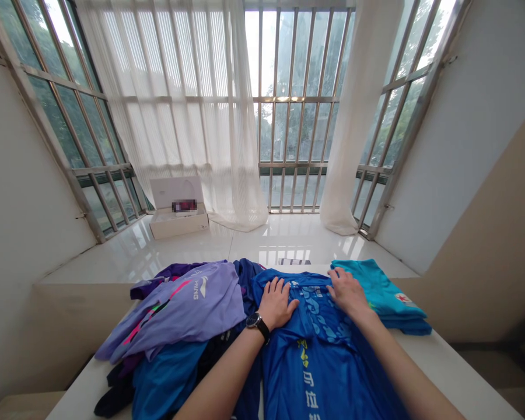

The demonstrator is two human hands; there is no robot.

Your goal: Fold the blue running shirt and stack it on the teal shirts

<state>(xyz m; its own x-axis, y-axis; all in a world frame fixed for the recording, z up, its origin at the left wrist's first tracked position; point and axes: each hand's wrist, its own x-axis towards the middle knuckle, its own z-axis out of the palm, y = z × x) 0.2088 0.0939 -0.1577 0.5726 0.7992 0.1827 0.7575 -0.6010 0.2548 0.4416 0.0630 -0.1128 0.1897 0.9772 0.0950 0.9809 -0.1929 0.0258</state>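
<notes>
Right now both palms are down on the cloth: the left hand (pixel 277 303), a black-strapped wristwatch (pixel 258 322) on its wrist, and the right hand (pixel 349 293) are planted flat on a royal-blue jersey (pixel 319 361), which is spread at the lower centre of the frame with its yellow lettering showing. The grip is open on both sides, with the fingers spread apart and nothing clamped; the cloth is only being pressed. Flat, spread fingers look like the right call here, since the pressure is shared out and creases are less likely to be dragged in.

To the left, a lilac sports top (pixel 184 309) is heaped beside a dark navy garment (pixel 247 280) and a purple garment (pixel 166 277). On the right, a folded teal shirt (pixel 380 297) with a red star badge (pixel 405 300) is touched by the right hand's fingertips (pixel 335 273). All of it is carried by a white desk (pixel 446 373). Further off, an open white box (pixel 177 224) is seen on a glossy white ledge (pixel 289 245), below sheer curtains (pixel 179 99) and barred windows (pixel 295 128).
</notes>
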